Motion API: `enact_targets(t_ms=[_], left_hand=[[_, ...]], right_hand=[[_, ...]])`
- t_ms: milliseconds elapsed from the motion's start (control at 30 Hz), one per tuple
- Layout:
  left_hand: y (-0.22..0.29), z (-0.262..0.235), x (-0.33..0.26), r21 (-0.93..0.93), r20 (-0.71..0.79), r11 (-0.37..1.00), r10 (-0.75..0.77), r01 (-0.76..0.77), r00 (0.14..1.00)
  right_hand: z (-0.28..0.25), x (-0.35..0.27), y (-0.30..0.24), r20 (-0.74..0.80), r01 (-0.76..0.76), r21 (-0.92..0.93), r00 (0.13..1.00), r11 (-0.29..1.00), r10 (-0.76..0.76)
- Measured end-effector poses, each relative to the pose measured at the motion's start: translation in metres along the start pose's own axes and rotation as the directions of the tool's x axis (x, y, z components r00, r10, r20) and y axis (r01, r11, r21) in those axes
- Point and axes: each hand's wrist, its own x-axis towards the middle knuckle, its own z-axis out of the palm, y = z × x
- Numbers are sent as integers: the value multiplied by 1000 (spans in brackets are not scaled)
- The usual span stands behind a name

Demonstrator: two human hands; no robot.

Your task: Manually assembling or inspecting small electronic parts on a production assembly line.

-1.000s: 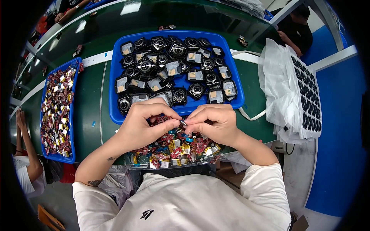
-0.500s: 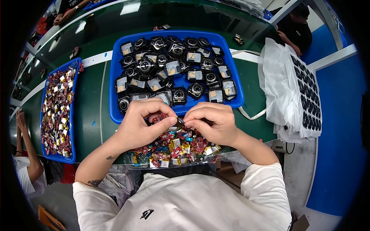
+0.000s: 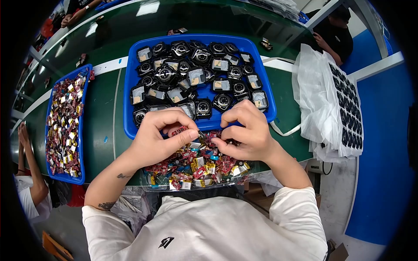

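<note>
Above the near heap, my left hand (image 3: 163,134) is closed, with thumb and forefinger pinching a small red circuit board (image 3: 177,131). A small dark piece (image 3: 201,136) shows at its thumb tip, apparently part of the board. My right hand (image 3: 246,132) is just to the right, its thumb and forefinger parted and nothing visible between them; its other fingers curl inward. Below both hands lies a heap of red circuit boards with white and yellow battery-like parts (image 3: 198,167), in a clear tray (image 3: 150,188). My hands hide part of the heap.
Behind my hands, a blue tray (image 3: 128,108) holds several black watch cases (image 3: 201,55). Another blue tray (image 3: 82,163) of small boards stands left. White sheets (image 3: 311,95) with black parts (image 3: 348,108) lie right. A conveyor belt (image 3: 174,17) runs behind; other people sit around.
My right hand has drawn away to the right from the left, its thumb and forefinger parting. The left hand stays in place with the circuit board. Loose boards on the belt have shifted slightly left.
</note>
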Motion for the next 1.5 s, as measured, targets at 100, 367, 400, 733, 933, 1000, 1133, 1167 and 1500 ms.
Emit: enact_targets(t_ms=[100,367,400,733,933,1000,1133,1167,1500], left_hand=[[-7,-1,1,-215,-91,977,-19,-1,996],[-7,-3,1,-242,-74,970,-19,1,997],[-5,-2,1,-240,-69,971,-28,11,997],[-7,-2,0,-210,-73,977,-42,25,996],[-6,-1,1,-196,-57,980,-48,36,997],[-6,-1,1,-188,-62,982,-40,27,997],[-7,-1,1,-167,-60,986,-43,33,997],[-7,-2,2,-167,-60,985,-42,32,997],[-5,0,0,-170,-67,984,-67,55,996]], right_hand=[[-4,5,1,63,13,-53,998,999,-10],[-34,0,35,-155,-302,-317,952,899,266],[-35,-1,37,-196,-307,-339,948,890,252],[-29,1,24,-192,-520,-127,848,845,493],[-27,5,27,-270,-468,-29,854,883,444],[-35,-1,29,-127,-565,-108,824,818,553],[-35,7,24,32,-364,-127,928,923,370],[-36,5,25,32,-364,-128,928,923,370],[-32,-3,24,32,-699,272,694,661,720]])
